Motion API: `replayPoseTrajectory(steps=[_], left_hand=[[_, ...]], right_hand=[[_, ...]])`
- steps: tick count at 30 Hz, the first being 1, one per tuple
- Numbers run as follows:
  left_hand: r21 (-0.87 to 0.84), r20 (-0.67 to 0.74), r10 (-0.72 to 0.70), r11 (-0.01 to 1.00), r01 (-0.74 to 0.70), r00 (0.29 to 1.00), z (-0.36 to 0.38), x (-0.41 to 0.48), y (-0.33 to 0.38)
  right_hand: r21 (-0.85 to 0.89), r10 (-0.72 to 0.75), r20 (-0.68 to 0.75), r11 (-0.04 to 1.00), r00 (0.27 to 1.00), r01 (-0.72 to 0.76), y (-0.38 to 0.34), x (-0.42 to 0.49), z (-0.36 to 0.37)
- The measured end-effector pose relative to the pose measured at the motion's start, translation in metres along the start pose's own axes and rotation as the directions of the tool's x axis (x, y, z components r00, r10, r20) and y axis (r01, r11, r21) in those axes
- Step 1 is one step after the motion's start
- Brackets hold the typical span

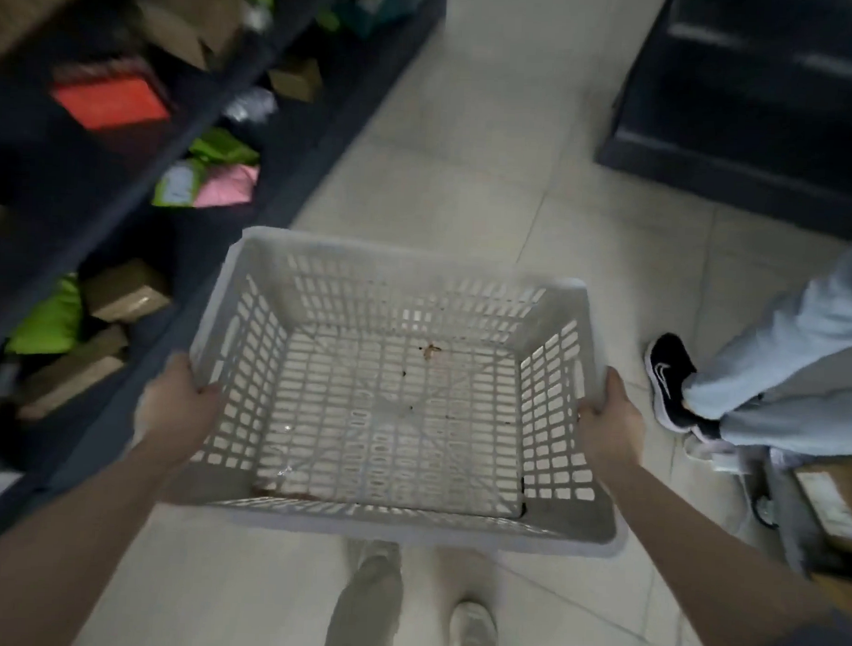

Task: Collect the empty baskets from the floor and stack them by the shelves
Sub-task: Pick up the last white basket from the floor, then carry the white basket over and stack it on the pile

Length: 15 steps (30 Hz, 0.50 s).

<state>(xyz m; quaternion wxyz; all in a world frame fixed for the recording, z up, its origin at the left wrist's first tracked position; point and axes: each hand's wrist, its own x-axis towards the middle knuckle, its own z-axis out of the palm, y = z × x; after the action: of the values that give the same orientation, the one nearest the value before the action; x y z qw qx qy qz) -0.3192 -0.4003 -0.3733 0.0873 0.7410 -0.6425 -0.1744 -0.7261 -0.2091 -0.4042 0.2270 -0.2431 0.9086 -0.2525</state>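
A grey slotted plastic basket (397,394) is held in the air above the tiled floor (467,179), in the middle of the view and just in front of the wearer's body. It is gripped by both hands at its two short sides. The left hand (179,406) is clamped on the rim at nine o'clock, its thumb hooked over the edge while the fingers (208,390) are mostly hidden under the rim. The right hand (609,426) is closed on the rim at three o'clock in the same way, thumb on top. The basket is carried level, its opening turned up, and nothing is seen inside apart from a few brown specks of dirt on the grid bottom.

At six o'clock, below the basket, the wearer's light shoes (471,629) are seen on the floor. Dark shelves (103,244) run along nine to eleven o'clock, loaded with brown cartons, green and pink packets and a red box; the picture is blurred there. A second dark shelf unit (759,117) stands at one o'clock. At three o'clock, a second person's leg in pale trousers (799,365) and a black shoe (668,374) are seen near the basket, not touching it.
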Motion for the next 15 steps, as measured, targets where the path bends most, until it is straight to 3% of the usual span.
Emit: replayPoseTrajectory(steps=[4,9,15], left_hand=[[-0.139,-0.149,-0.142,0.983,0.121,0.979,-0.129,-0.067,-0.023],[-0.202,-0.354,-0.266,0.958,0.205,0.896,-0.249,-0.154,-0.067],[-0.325,-0.489,-0.441,0.893,0.312,0.753,-0.363,-0.269,-0.149]], right_hand=[[0.064,-0.194,-0.012,0.979,0.981,0.194,-0.093,-0.053,-0.066],[0.123,-0.444,0.009,0.889,0.896,0.440,-0.191,-0.130,-0.121],[0.146,-0.700,0.049,0.711,0.713,0.688,-0.291,-0.253,-0.150]])
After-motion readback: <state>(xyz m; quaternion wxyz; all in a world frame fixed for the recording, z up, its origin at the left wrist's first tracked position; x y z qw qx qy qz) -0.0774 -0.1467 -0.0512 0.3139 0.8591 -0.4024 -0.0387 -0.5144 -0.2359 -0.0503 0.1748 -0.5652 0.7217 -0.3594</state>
